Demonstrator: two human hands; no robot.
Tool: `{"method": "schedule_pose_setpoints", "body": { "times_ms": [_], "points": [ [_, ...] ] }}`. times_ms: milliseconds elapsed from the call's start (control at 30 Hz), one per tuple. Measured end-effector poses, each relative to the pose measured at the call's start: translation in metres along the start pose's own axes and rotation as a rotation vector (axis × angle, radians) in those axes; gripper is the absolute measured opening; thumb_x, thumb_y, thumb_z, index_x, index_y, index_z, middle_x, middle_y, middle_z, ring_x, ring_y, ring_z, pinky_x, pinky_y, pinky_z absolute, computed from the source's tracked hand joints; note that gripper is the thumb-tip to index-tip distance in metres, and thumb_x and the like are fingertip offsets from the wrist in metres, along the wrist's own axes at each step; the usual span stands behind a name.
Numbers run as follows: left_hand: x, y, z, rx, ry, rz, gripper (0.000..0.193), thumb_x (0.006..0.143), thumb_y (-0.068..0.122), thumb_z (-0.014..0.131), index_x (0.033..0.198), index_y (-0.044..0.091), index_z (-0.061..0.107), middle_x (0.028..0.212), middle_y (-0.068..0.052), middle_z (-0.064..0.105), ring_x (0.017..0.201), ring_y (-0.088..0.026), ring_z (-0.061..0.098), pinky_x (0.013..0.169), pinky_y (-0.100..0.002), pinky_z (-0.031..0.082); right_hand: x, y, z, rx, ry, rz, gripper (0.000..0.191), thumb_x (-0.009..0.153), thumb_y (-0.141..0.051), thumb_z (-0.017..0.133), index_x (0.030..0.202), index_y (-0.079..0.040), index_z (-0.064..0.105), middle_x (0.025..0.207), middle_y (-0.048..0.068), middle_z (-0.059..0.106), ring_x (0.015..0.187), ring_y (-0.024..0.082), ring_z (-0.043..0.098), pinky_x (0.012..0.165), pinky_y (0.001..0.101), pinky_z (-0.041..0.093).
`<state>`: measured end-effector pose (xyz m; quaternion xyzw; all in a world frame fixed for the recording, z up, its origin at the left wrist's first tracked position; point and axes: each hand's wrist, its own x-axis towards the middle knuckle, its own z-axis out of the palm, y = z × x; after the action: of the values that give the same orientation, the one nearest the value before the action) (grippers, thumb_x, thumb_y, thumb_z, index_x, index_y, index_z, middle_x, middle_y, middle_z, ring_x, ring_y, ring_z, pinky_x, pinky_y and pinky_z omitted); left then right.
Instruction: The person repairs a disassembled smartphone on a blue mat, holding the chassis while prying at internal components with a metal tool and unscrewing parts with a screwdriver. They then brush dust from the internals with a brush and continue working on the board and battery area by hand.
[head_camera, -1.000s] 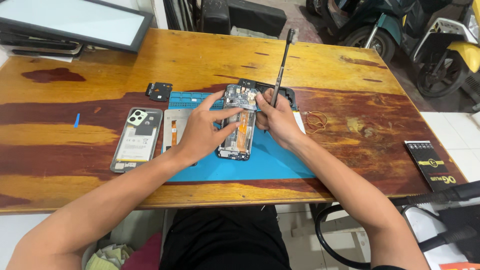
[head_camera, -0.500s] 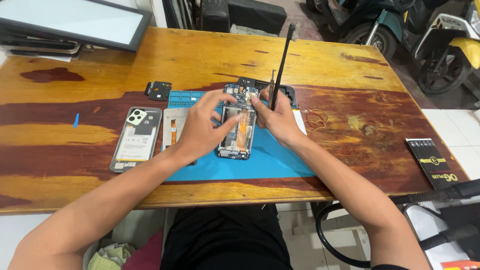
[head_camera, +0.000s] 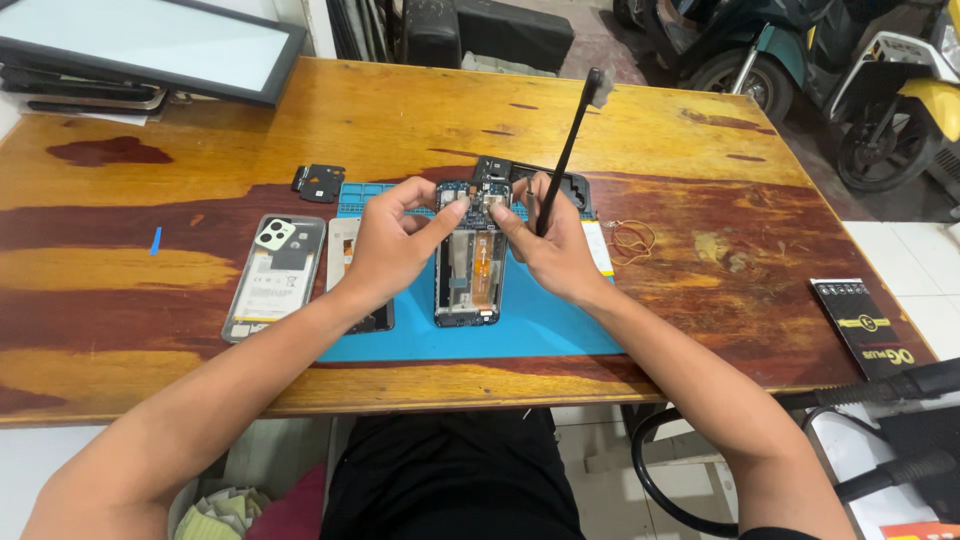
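From the head camera, your opened black phone frame with its orange flex cable (head_camera: 470, 265) lies lengthwise on the blue rubber work mat (head_camera: 540, 325), its near end well inside the mat's near edge. The mat stops just short of the near edge of the glossy brown wooden table (head_camera: 720, 150), so you have little room toward you, while bare wood runs wide to the right and far side.

To the left of the mat lies a grey phone back cover with a pale camera block (head_camera: 272, 272), and farther off a small black plate (head_camera: 320, 182). A loose rubber band (head_camera: 632, 238) sits right of the mat, a black booklet (head_camera: 868, 325) near the right edge, and a framed white panel (head_camera: 150, 45) at the far left corner.

Your left hand (head_camera: 392, 245) is curled, thumb and forefinger pinching at the frame's far end. Your right hand (head_camera: 555, 250) presses a fingertip there too, while gripping a long thin black rod (head_camera: 568, 150) that slants up and away.
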<state>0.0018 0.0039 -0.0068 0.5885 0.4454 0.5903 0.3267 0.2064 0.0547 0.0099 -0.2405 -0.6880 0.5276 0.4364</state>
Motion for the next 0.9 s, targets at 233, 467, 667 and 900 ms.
{"method": "schedule_pose_setpoints", "body": {
  "times_ms": [233,467,667,900],
  "points": [
    [0.0053,0.0039,-0.0066,-0.152,-0.082,0.007,0.024,0.102,0.023,0.069,0.111,0.002,0.074,0.093,0.000,0.075,0.079,0.000,0.063,0.067,-0.016,0.048,-0.0028,0.0033,-0.0030,-0.013,-0.019,-0.021,0.013,0.105,-0.011,0.062,0.104,-0.007,0.050,0.075,-0.004,0.051,0.055,0.001,0.041,0.046,0.0222,0.031],
    [0.0062,0.0077,-0.0095,-0.235,-0.107,-0.042,0.025,0.101,0.021,0.069,0.109,-0.001,0.075,0.096,-0.003,0.077,0.083,-0.002,0.065,0.071,-0.018,0.051,-0.0004,0.0089,-0.0027,-0.050,-0.009,-0.186,0.038,0.101,0.000,0.068,0.090,-0.013,0.034,0.107,0.001,0.052,0.066,-0.002,0.036,0.049,0.0206,0.030],
    [0.0065,0.0089,-0.0090,-0.216,-0.122,-0.053,0.031,0.103,0.024,0.065,0.119,-0.002,0.072,0.100,-0.005,0.078,0.087,-0.004,0.067,0.075,-0.019,0.053,-0.0006,0.0104,-0.0005,-0.011,0.054,-0.061,0.027,0.104,-0.005,0.066,0.094,-0.012,0.041,0.086,0.000,0.047,0.061,0.001,0.040,0.048,0.0216,0.031],
    [0.0087,0.0050,-0.0068,-0.290,-0.097,-0.108,0.035,0.105,0.026,0.061,0.124,-0.002,0.070,0.104,-0.007,0.077,0.090,-0.006,0.070,0.080,-0.023,0.058,0.0043,0.0070,0.0014,0.073,0.022,-0.112,0.034,0.105,-0.008,0.065,0.090,-0.013,0.034,0.082,-0.005,0.046,0.059,0.001,0.042,0.046,0.0234,0.033]
  ]
}}
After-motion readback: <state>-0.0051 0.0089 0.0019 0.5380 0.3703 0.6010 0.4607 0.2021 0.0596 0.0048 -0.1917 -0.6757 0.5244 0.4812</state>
